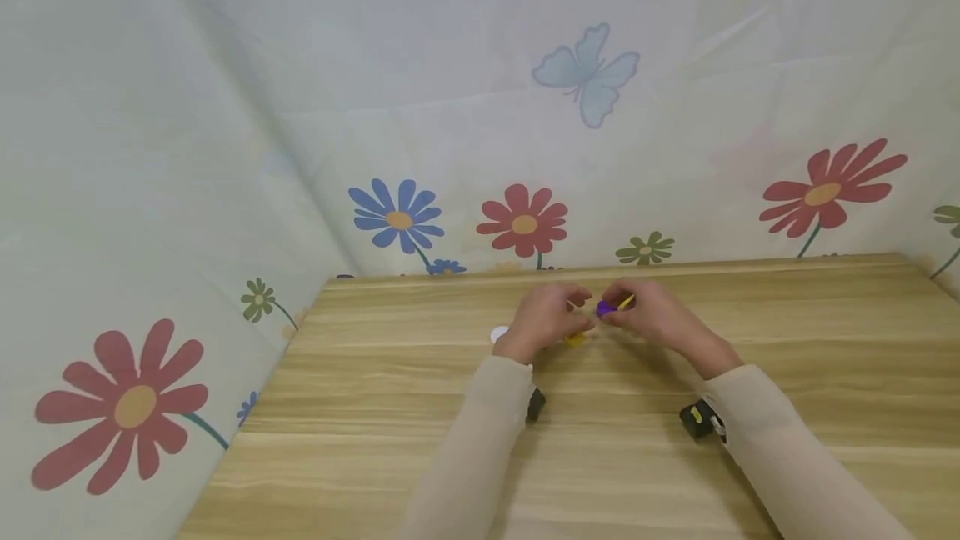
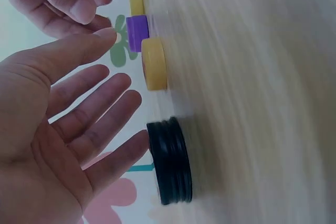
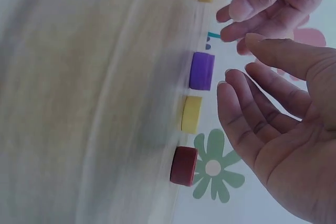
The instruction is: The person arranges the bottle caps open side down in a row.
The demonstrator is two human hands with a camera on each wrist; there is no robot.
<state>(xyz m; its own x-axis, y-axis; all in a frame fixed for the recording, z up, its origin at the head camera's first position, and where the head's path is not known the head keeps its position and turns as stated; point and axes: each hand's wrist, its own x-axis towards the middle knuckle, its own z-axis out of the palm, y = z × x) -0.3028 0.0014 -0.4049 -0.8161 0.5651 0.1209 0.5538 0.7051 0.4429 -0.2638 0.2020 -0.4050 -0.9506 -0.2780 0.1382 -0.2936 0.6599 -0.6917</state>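
Thumbs parted from fingers, the left hand [image 1: 544, 319] and right hand [image 1: 651, 313] hold nothing, the purple cap [image 1: 605, 308] at the right hand's nine o'clock, likely spaced from the orange-yellow cap [image 2: 154, 64] for easy grasping.

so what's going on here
A person's left hand and right hand hover, fingers loosely open, over a wooden table, neither gripping anything. Five caps lie there in a rough row: a black cap, an orange-yellow cap, a purple cap, a yellow cap and a red cap.
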